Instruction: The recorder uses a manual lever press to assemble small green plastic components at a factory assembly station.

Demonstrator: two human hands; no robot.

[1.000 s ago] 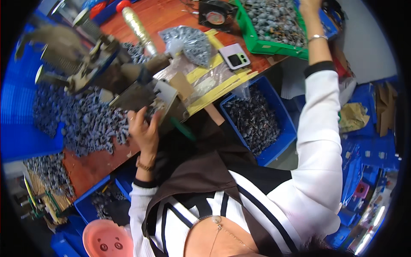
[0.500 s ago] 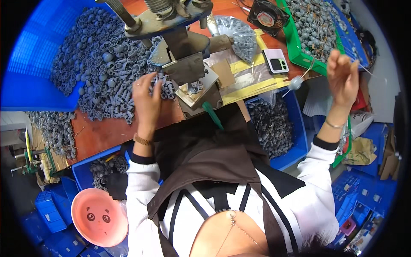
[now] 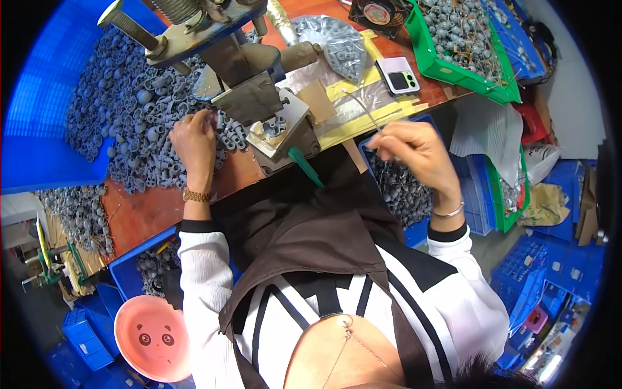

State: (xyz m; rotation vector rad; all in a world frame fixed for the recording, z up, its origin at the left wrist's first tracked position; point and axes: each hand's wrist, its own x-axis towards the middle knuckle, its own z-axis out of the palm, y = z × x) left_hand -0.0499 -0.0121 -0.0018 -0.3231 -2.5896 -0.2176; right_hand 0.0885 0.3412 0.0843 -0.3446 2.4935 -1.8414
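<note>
My left hand (image 3: pixel 192 144) is at the near edge of a heap of grey plastic parts (image 3: pixel 152 110), its fingers drawn together. Whatever lies between those fingertips is hidden. My right hand (image 3: pixel 418 155), slightly blurred, pinches a thin metal rod (image 3: pixel 364 109) that points up and left over the yellow-taped bench. Between my hands stands a bench press (image 3: pixel 245 98). Under its plate a grey plastic part (image 3: pixel 275 126) sits on the metal block, and a green handle (image 3: pixel 304 166) sticks out toward me.
A green tray (image 3: pixel 447 70) of grey balls with wires stands at the far right. Near it are a phone (image 3: pixel 398 76), a bagged batch of parts (image 3: pixel 342 52) and a black fan (image 3: pixel 379 14). A blue bin (image 3: pixel 414 217) sits below my right hand; a pink basin (image 3: pixel 154 343) lies lower left.
My right hand has swung left and inward from the green tray, its fingers closing round the rod. The grey ball on a wire beside that tray is gone from view. My left hand's fingers have closed.
</note>
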